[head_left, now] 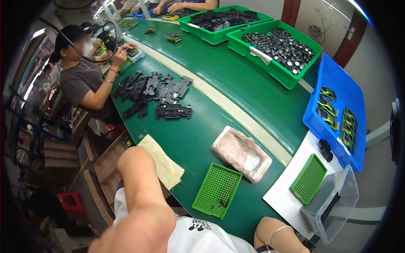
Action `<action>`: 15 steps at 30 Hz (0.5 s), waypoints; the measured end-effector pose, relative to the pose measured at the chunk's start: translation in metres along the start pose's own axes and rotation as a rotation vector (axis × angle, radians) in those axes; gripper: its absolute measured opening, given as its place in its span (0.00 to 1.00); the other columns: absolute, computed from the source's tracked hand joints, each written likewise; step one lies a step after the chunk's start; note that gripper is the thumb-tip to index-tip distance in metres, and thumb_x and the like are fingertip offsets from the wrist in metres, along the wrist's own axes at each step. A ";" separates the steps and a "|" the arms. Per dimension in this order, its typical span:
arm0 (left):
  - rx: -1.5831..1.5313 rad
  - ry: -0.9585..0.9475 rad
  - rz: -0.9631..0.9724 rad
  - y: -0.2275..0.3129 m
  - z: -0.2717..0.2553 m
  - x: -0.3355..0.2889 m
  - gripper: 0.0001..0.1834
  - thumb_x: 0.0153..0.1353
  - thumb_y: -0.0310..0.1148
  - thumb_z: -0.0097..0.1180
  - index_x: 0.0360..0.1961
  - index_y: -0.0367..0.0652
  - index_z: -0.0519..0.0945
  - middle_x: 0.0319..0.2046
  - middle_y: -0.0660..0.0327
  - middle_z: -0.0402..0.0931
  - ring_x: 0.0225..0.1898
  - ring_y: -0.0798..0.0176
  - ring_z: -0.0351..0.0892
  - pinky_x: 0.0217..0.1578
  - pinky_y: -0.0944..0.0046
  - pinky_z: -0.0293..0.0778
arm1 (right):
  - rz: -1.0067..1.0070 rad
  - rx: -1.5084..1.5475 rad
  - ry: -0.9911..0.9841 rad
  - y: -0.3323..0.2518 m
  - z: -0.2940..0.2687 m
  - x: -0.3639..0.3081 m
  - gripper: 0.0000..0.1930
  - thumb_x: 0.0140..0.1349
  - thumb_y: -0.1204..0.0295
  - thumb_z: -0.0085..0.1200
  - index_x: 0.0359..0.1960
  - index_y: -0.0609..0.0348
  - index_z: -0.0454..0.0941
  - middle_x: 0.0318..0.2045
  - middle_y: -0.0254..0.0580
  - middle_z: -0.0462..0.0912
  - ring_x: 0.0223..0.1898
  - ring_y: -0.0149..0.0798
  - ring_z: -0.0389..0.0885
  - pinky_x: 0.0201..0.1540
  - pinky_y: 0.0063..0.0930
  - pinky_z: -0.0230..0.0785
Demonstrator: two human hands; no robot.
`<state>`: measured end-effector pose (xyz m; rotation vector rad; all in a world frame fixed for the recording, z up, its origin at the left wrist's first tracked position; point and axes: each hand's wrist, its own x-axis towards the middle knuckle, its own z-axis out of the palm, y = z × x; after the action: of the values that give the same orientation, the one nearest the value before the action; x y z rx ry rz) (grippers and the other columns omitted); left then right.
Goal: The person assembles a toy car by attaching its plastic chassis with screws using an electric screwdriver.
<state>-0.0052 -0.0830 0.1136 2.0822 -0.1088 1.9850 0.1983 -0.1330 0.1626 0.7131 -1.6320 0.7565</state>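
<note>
Green-topped benching (pixel 198 135) fills the room's middle, split by a pale rail (pixel 236 109), with a door (pixel 325 25) at 1 o'clock and a co-worker (pixel 86 80) at 10. Flat black parts (pixel 168 90) lie heaped at 10 o'clock.

At 7 o'clock the left hand (pixel 122 234) is raised close to the lens, blurred and cut off; how its fingers stand or what they touch I cannot tell. At 5 the right forearm (pixel 274 234) wears a thin band; its hand is below the edge, fingers unseen.

Nearest are a yellowish cloth (pixel 162 162) at 7:30 and a green perforated tray (pixel 216 185) at 5:30, holding a few dark bits. A pinkish shallow box (pixel 225 141) sits at 4. Green bins of black parts (pixel 202 36) and small dark-and-silver pieces (pixel 276 74) stand at 12:30 and 1:30; a blue bin (pixel 356 101) at 3 holds green-and-black shells (pixel 348 128).
</note>
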 end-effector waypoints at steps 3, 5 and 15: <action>-0.018 0.000 0.065 0.010 0.009 0.011 0.14 0.51 0.30 0.51 0.39 0.37 0.71 0.37 0.55 0.69 0.40 0.58 0.67 0.40 0.62 0.64 | -0.002 -0.029 0.002 -0.007 0.009 0.002 0.07 0.51 0.72 0.44 0.17 0.47 0.69 0.14 0.22 0.66 0.15 0.25 0.64 0.17 0.23 0.51; -0.020 0.001 0.095 0.003 0.008 0.023 0.14 0.52 0.29 0.49 0.41 0.36 0.70 0.39 0.54 0.68 0.42 0.57 0.66 0.42 0.62 0.64 | -0.001 -0.036 0.014 -0.010 0.014 0.001 0.07 0.52 0.72 0.44 0.17 0.47 0.69 0.14 0.22 0.66 0.15 0.25 0.64 0.17 0.23 0.51; -0.083 0.029 0.279 0.010 0.035 0.045 0.17 0.55 0.26 0.43 0.47 0.33 0.66 0.47 0.51 0.64 0.51 0.54 0.61 0.51 0.60 0.59 | 0.014 -0.127 0.045 -0.018 0.015 -0.014 0.07 0.52 0.72 0.44 0.17 0.47 0.68 0.14 0.22 0.66 0.15 0.25 0.64 0.17 0.23 0.51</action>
<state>0.0296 -0.0950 0.1586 2.0796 -0.4926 2.1222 0.2063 -0.1550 0.1485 0.5904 -1.6298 0.6686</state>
